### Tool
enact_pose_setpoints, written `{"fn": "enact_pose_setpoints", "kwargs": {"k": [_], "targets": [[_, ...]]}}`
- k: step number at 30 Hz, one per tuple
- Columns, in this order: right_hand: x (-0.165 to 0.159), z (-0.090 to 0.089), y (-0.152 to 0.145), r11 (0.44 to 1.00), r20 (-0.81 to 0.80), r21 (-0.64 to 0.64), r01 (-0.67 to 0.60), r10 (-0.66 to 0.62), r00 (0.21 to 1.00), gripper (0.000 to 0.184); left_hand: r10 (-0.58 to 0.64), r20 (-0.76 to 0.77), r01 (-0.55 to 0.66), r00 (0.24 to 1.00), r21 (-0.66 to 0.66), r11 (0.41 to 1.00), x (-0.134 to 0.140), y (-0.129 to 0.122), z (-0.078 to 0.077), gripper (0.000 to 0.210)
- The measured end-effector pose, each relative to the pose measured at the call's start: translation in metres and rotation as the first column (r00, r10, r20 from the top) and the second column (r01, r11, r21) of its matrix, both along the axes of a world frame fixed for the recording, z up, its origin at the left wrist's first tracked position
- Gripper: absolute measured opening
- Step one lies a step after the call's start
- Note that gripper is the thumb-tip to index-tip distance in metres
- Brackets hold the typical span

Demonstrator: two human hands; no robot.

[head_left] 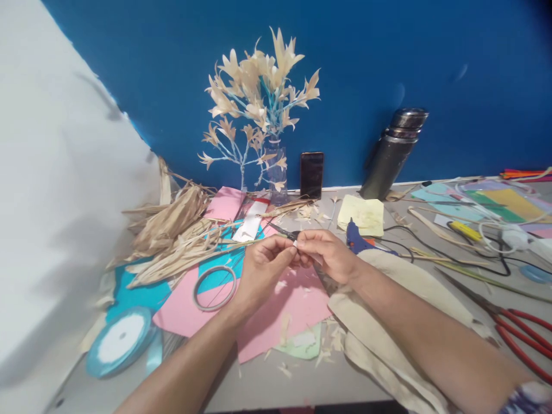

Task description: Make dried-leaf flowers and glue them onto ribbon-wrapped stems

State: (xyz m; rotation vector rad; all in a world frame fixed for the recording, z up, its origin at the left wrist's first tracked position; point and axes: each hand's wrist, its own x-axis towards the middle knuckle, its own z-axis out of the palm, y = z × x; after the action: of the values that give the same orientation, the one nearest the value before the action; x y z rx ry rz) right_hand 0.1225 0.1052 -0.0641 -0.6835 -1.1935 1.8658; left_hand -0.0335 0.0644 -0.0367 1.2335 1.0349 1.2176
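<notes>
My left hand [272,259] and my right hand [325,253] meet above the pink paper [297,305], fingertips pinched together. Between them a small whitish piece [295,244] shows; most of it is hidden by the fingers, so its kind cannot be told. Just behind my hands lie dark-handled scissors [282,231]. A ring-shaped roll of tape [197,287] rests on the papers beside my left wrist. To the right of my right hand sits a blue glue gun [357,238]. Under my right forearm are large pale dried husks [366,322].
Dried husks [172,230] are heaped at the left, with a blue ribbon spool [121,342] in front. Behind stand a clear vase [276,172] of husk flowers [259,80], a phone [311,175] and a leaning flask [394,152]. Red-handled shears [517,328] and cables lie right.
</notes>
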Motion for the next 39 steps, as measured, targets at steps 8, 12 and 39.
{"fn": "enact_pose_setpoints", "kwargs": {"k": [8,12,39], "targets": [[0.0002,-0.0006,0.0003,1.000,0.022,0.029,0.000,-0.001,1.000,0.025,0.008,-0.022,-0.009,1.000,-0.013,1.000,-0.0009,-0.0009,-0.0014,0.008],[-0.0003,-0.0009,0.0002,0.999,0.025,0.032,-0.004,0.004,1.000,0.026,0.010,-0.029,-0.010,1.000,-0.011,1.000,-0.0008,0.0000,-0.0018,0.008],[0.0000,-0.0006,-0.0002,1.000,0.058,0.018,0.006,-0.007,0.998,0.024,0.023,-0.106,-0.019,0.994,0.034,0.999,-0.0029,0.0018,-0.0063,0.012]]}}
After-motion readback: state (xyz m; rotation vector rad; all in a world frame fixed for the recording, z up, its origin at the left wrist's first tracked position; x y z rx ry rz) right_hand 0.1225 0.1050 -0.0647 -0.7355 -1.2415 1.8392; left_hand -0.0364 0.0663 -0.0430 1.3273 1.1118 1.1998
